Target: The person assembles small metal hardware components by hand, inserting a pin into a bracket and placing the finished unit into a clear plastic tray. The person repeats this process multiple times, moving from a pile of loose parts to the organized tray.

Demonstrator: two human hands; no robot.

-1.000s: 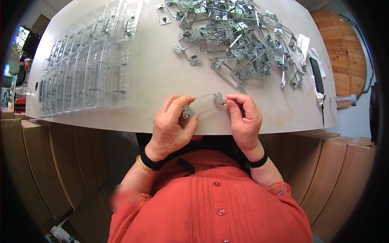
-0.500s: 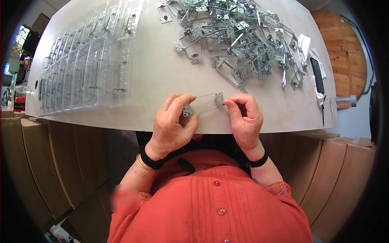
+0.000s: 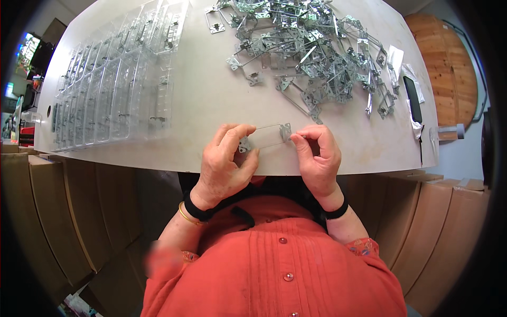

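My left hand (image 3: 224,161) grips one end of a wire-and-plate metal bracket (image 3: 285,131), its thumb and fingers closed round a small stamped plate. Two thin rods run from that plate to a second plate at the right. At this second plate my right hand (image 3: 319,156) is closed in a pinch, thumb against forefinger. Whatever lies between those fingertips is too small to make out. The bracket is held over the near edge of the white table (image 3: 206,95).
A large heap of similar metal brackets (image 3: 317,53) covers the far middle and right of the table. Clear plastic trays (image 3: 105,100) with metal parts in them stand at left. A dark phone-like slab (image 3: 413,99) lies at right. Cardboard boxes (image 3: 438,222) flank me below the table.
My right hand has shifted slightly left, bringing its pinched fingertips closer against the bracket's right plate. My left hand and the bracket stay nearly in place.
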